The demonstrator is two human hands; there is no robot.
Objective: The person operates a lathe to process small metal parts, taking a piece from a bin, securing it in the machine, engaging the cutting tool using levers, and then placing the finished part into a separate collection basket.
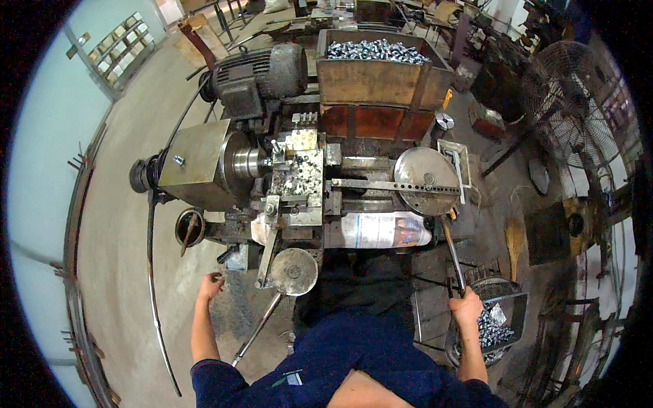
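Head view: the right hand (pixel 466 309) grips a straight metal lever (pixel 454 254).

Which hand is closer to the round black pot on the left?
Left. The left hand is below and slightly right of the pot in view, apart from it; the right hand is far across to the right, gripping a lever.

Seen from a person's own head height, a machine (pixel 309 194) fills the centre of the frame at close range. The left of two fisheye cameras worn side by side looks steeply down and ahead over a navy shirt (pixel 360 340) at bottom centre. The wide view reaches a pale wall (pixel 47 183) at left and a fan (pixel 571 102) at upper right, its edges curving into black corners.
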